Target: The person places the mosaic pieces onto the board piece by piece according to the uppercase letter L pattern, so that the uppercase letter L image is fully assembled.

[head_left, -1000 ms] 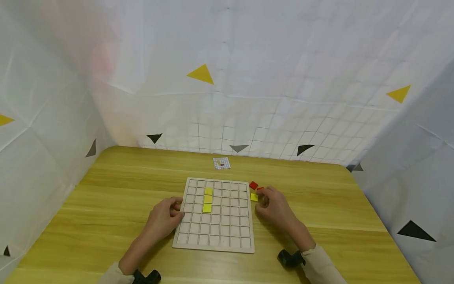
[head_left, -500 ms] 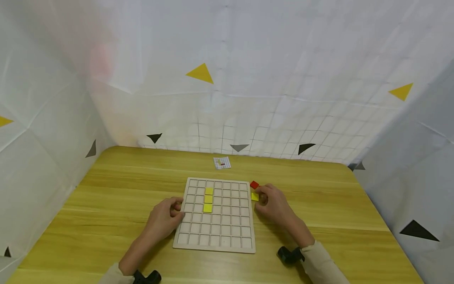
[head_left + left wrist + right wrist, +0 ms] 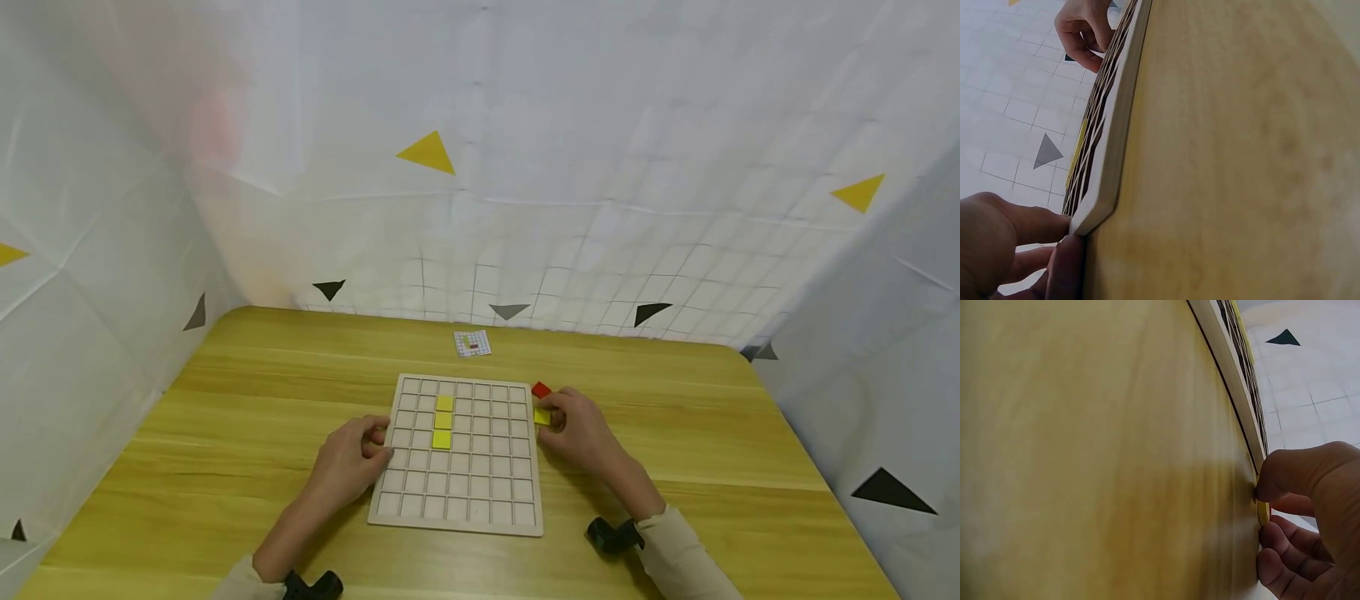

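A pale wooden grid board [image 3: 480, 483] lies on the table, with three yellow square tiles [image 3: 443, 421] in one column of its cells. My left hand [image 3: 351, 454] holds the board's left edge; the left wrist view shows thumb and finger pinching it near a corner. Just off the board's right side, my right hand [image 3: 587, 433] has curled fingers and thumb at opposite sides of a loose yellow tile [image 3: 542, 416], gripping it low at the table. A red tile [image 3: 541, 390] lies right behind that tile. The hand covers part of the yellow tile.
Behind the board lies a small card [image 3: 472, 343] printed with a grid and coloured squares. White sheeting [image 3: 637, 150] with triangles hangs behind and at both sides of the wooden table [image 3: 225, 417]. Black wrist devices [image 3: 611, 536] sit at both wrists.
My right fingers have shifted from a second red tile, now out of sight behind the hand, onto the loose yellow tile. My left hand stays on the board's edge.
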Motion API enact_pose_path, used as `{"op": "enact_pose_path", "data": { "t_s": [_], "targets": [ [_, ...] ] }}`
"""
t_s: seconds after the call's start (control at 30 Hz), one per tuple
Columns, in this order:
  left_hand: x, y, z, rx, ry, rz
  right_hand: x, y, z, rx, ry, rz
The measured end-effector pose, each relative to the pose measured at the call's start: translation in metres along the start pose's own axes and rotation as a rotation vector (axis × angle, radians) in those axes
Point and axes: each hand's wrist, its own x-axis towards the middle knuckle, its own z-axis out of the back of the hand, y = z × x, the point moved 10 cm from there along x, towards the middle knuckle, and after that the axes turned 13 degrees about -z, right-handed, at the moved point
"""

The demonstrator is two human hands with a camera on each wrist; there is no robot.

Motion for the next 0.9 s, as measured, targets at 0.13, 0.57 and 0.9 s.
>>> {"op": "enact_pose_path", "data": {
  "t_s": [0.13, 0.57, 0.9],
  "targets": [
    [0.0, 0.0, 0.0, 0.006, -0.003, -0.002, 0.001, 0.0, -0.001, -0.007, 0.008, -0.014],
    [0.001, 0.0, 0.0, 0.005, -0.008, 0.007, 0.002, 0.001, 0.0, -0.024, 0.014, -0.027],
    [0.0, -0.002, 0.002, 0.008, -0.012, 0.006, -0.003, 0.01, 0.007, 0.008, -0.003, 0.029]
  ]
}}
